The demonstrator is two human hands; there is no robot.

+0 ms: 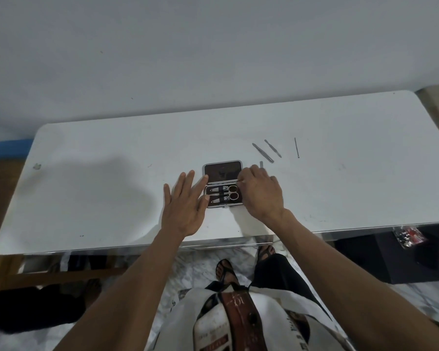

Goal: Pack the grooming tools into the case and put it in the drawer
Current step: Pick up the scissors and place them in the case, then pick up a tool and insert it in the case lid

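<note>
A small dark grooming case (222, 173) lies open on the white table (112, 173), its lid tipped away from me. Scissors and two nail clippers sit strapped in its lower half. My left hand (185, 206) rests flat with fingers spread, its fingertips touching the case's left edge. My right hand (260, 192) is at the case's right edge, fingers pinched on a thin metal tool whose end pokes out behind the hand. Three slim metal tools lie loose at the right: tweezers (262, 153), a pusher (273, 148) and a thin pick (296, 147).
The wall stands right behind the table. A dark box (390, 254) with a small red packet (409, 236) on it sits on the floor at the right. Below the table's front edge I see my sandalled feet and marble floor.
</note>
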